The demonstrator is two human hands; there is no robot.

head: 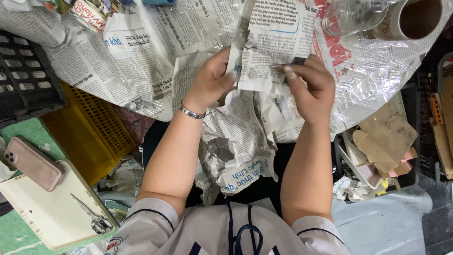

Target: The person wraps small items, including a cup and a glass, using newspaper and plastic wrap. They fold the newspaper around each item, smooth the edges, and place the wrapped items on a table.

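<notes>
My left hand and my right hand both grip a piece of printed newspaper held up above my lap. The left hand, with a metal bracelet on its wrist, pinches the sheet's left edge. The right hand's fingers close on its right side near a small dark object that I cannot identify. More crumpled newspaper hangs and lies in my lap below the hands.
Newspaper sheets and clear plastic film cover the table. A cardboard tape roll and clear jar stand top right. Left: black crate, yellow crate, pink phone, scissors on white board. Right: cardboard scraps.
</notes>
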